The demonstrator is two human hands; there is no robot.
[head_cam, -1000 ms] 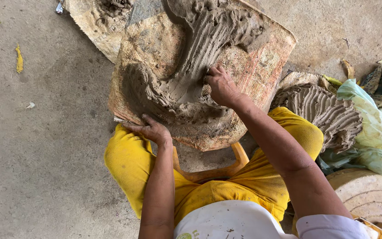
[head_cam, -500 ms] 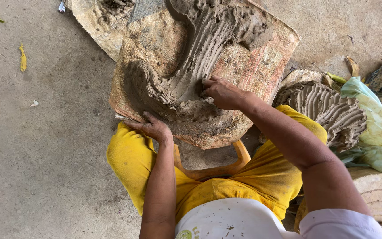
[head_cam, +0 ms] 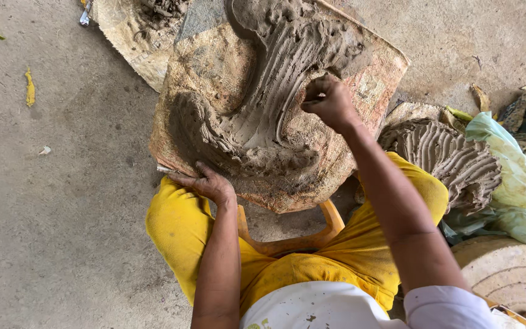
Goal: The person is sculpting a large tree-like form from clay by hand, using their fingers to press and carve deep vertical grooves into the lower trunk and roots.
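A mass of wet grey clay (head_cam: pixel 269 116), scored with finger grooves, lies spread on a stained sack cloth (head_cam: pixel 214 67) in front of my knees. My right hand (head_cam: pixel 329 100) is lifted over the clay's right side, fingers curled shut, seemingly pinching a bit of clay. My left hand (head_cam: pixel 205 183) rests flat on the near left edge of the sack cloth, pressing it down beside the clay's low ridge. I sit in yellow trousers (head_cam: pixel 178 231) on a low orange stool (head_cam: pixel 287 240).
A second grooved clay lump (head_cam: pixel 452 161) lies to my right on pale green plastic sheeting (head_cam: pixel 518 183). A round wooden disc (head_cam: pixel 512 280) sits at the lower right. Another sack with clay scraps (head_cam: pixel 135 36) lies beyond. Yellow leaves (head_cam: pixel 29 87) dot the concrete floor.
My right hand has lifted off the clay's middle and moved up and away, fingers curling closed. My left hand stays on the sack's near edge.
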